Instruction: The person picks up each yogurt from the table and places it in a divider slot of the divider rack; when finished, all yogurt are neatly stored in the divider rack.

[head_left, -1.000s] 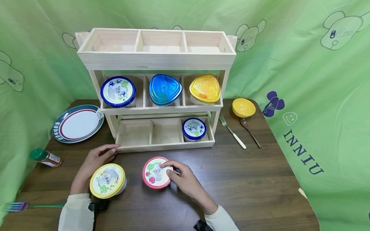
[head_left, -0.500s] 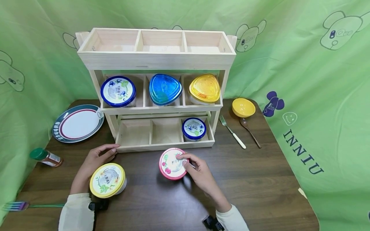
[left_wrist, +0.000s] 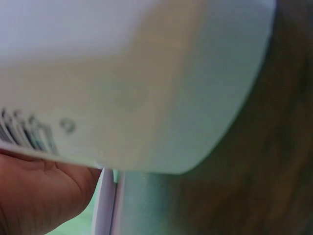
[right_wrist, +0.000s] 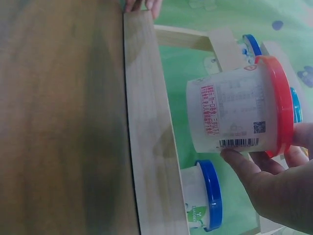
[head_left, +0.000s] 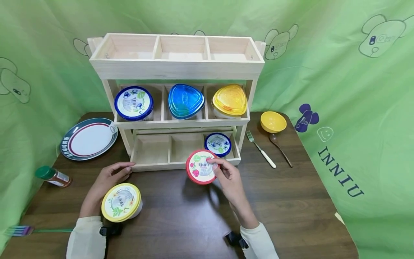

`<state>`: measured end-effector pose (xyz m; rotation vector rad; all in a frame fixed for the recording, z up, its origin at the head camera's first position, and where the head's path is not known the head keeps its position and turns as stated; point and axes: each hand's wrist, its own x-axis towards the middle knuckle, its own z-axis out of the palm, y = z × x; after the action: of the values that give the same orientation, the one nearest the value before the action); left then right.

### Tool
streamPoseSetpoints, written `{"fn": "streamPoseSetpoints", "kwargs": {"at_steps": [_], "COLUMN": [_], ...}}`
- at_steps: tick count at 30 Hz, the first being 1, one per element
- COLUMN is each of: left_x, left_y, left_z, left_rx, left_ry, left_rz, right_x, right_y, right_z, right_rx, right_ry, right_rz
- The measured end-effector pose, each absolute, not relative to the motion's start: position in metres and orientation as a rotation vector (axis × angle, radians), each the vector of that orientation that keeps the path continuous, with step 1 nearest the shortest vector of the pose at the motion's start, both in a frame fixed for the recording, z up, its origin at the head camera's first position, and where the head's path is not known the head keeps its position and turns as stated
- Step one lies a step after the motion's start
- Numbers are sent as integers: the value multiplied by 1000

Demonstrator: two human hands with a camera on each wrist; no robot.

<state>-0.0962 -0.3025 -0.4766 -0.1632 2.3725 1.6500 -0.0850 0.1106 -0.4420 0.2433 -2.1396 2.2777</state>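
My right hand (head_left: 232, 185) grips a white tub with a red lid (head_left: 198, 169), thumb and fingers around its lid side. Held off the table, the tub (right_wrist: 230, 110) overlaps the front edge of the wooden rack (head_left: 184, 166) in the head view. My left hand (head_left: 106, 180) touches the rack's lower left corner with its fingertips. Beside the left wrist stands a tub with a yellow lid (head_left: 120, 202); a pale tub wall (left_wrist: 112, 98) fills much of the left wrist view. In the bottom tier's right compartment sits a tub with a blue lid (head_left: 218, 144).
On the middle tier are a larger blue-lidded tub (head_left: 134, 103), a blue-lidded container (head_left: 185, 101) and a yellow-lidded container (head_left: 229, 99). A plate (head_left: 91, 138) and spice jar (head_left: 53, 176) lie left. Right are a fork (head_left: 261, 149), a spoon (head_left: 280, 150) and a yellow bowl (head_left: 273, 121).
My right hand has carried the red-lidded tub up off the table, to the right and toward the rack's bottom tier. The left hand has stayed at the rack's corner.
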Motion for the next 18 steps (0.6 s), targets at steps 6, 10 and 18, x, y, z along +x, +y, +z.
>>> {"fn": "streamPoseSetpoints", "kwargs": {"at_steps": [6, 10, 18], "left_x": [-95, -97, -98], "left_y": [-301, -301, -300], "left_z": [-475, -475, -478], "left_rx": [-151, -149, -151], "left_ry": [2386, 2403, 2366], "left_rz": [1648, 1632, 1660], "right_x": [-95, -103, -119], "right_y": [107, 102, 89], "right_z": [-434, -430, -428], "right_rx": [239, 289, 360], "right_ry": [-2084, -2046, -2033], "right_rz": [2254, 2241, 2232]}}
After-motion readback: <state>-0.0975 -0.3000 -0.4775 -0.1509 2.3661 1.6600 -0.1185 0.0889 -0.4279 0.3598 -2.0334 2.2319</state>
